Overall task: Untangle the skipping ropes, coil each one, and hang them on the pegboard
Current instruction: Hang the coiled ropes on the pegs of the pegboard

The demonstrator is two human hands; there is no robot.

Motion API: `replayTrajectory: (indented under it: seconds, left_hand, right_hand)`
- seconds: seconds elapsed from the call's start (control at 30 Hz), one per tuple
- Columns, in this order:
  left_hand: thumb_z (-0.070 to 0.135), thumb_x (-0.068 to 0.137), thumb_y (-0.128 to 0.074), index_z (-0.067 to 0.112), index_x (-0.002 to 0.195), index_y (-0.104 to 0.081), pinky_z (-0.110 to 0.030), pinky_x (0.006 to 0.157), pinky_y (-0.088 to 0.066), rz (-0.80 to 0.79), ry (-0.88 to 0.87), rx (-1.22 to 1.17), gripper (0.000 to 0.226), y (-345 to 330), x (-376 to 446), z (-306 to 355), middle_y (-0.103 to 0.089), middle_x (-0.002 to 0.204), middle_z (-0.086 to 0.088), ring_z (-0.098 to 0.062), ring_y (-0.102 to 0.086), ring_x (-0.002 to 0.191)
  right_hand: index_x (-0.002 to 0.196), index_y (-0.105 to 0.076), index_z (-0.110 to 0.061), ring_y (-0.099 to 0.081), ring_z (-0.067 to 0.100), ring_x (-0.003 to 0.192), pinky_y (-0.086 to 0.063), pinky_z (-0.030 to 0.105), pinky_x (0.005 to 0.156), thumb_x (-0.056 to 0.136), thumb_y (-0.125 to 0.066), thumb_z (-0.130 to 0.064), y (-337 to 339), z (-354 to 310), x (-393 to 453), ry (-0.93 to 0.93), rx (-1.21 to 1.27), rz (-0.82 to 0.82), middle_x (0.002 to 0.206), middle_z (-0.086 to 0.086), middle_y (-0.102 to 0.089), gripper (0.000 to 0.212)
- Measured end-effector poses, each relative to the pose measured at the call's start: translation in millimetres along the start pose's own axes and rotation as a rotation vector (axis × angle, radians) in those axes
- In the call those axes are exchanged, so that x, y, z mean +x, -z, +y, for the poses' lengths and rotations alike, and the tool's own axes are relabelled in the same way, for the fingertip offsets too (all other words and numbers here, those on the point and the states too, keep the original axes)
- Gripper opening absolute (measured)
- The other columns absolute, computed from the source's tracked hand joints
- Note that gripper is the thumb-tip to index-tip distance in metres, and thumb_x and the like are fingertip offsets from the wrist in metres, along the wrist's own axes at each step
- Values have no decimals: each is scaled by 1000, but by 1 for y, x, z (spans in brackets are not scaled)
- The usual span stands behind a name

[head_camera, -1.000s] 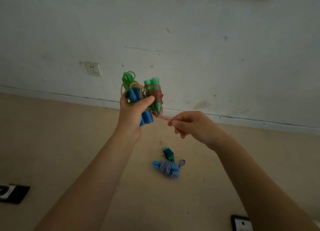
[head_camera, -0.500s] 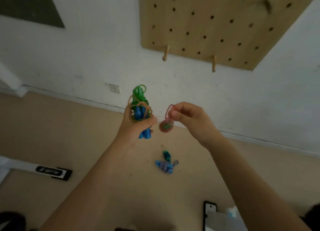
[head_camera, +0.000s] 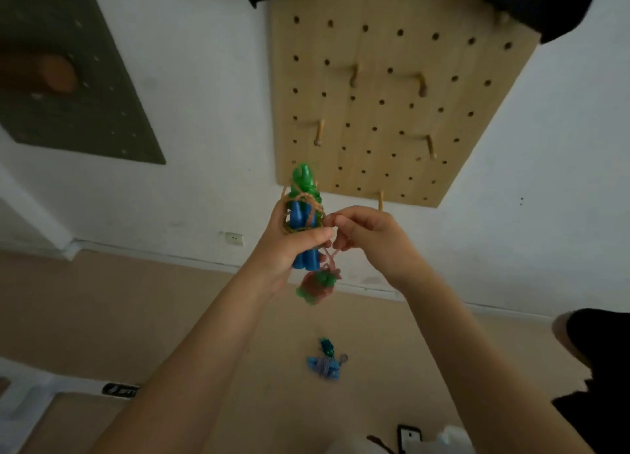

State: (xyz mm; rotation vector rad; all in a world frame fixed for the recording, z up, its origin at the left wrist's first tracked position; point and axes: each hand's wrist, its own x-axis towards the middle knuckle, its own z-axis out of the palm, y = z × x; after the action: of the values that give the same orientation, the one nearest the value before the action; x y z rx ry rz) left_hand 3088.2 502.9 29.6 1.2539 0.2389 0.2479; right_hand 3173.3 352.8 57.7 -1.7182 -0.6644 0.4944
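pegs (head_camera: 354,75) jutting from pegboard (head_camera: 385,119)

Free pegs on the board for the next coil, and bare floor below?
All five wooden pegs on the light wooden pegboard hang bare; the lower-left peg is nearest the hands. Beige floor is open left of the blue-handled coiled rope bundle; clutter sits along the bottom edge near the black phone.

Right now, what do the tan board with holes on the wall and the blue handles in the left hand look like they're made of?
The tan pegboard looks like pale unpainted wood or plywood: faint grain, matte, with matching pegs. The blue handles look like smooth moulded plastic, judging by their uniform bright colour; blur leaves that uncertain.
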Motion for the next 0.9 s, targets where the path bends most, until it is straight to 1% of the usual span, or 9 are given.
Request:
replayTrajectory:
  seconds: [0.07,0.2,0.3,0.37,0.47,0.57,0.67,0.8,0.9]
  left_hand:
    - [7,73,-79,19,129,-47,-34,63,-56,-3,-6,24,65,-3,19,4,-66,94,-5,-22,-69,79]
    - [14,72,-78,16,134,-47,-38,65,-55,28,-25,65,70,-13,68,3,-66,96,-8,-25,-68,84]
    - [12,74,-77,12,133,-47,-37,67,-55,58,-46,102,65,-27,104,5,-65,99,-11,-24,-68,84]
    - [10,75,-77,13,132,-48,-36,68,-55,82,-51,120,64,-33,128,5,-63,105,-13,-24,-68,84]
    - [4,78,-78,14,135,-47,-36,70,-57,160,-66,120,66,-32,163,7,-61,112,-17,-25,-68,83]
    - [-1,79,-76,13,136,-46,-33,65,-57,256,-60,71,65,-19,190,5,-61,111,-16,-22,-70,81]
    - [9,72,-78,16,134,-48,-37,69,-57,325,-43,33,69,0,216,-1,-61,116,-19,-26,-68,89]
    - [1,77,-77,16,134,-47,-40,73,-58,346,-34,-1,66,28,263,-8,-63,117,-14,-24,-69,90]
    - [5,71,-80,18,134,-48,-42,75,-59,337,-29,-29,71,54,302,-11,-64,122,-12,-28,-71,98]
  right_hand:
    - [88,-74,-16,-62,11,69,-55,34,79,96,-61,-13,15,2,14,-7,30,48,70,-2,-67,15]
    - [90,-74,-17,-66,14,77,-57,36,87,93,-64,-15,55,22,49,-29,55,94,83,6,-72,10]
    - [87,-74,-19,-68,16,82,-56,38,91,93,-65,-14,80,37,82,-36,151,73,80,2,-73,12]
    - [88,-73,-16,-70,18,84,-55,39,92,93,-64,-11,92,48,106,-55,256,51,80,2,-73,11]
    - [93,-69,-11,-70,18,84,-55,36,89,95,-60,-9,102,60,144,-76,352,-9,80,5,-72,10]
    - [94,-68,-10,-66,15,79,-51,31,79,96,-59,-10,104,67,180,-69,319,-58,76,0,-69,9]
    - [92,-69,-12,-64,12,75,-47,30,75,96,-59,-12,98,71,212,-78,237,-41,72,-3,-69,11]
    - [92,-68,-13,-63,13,74,-49,30,76,96,-60,-12,82,78,263,-92,209,2,74,2,-68,9]
    - [90,-67,-15,-63,15,76,-50,26,73,95,-61,-11,70,80,302,-126,184,40,77,3,-68,9]
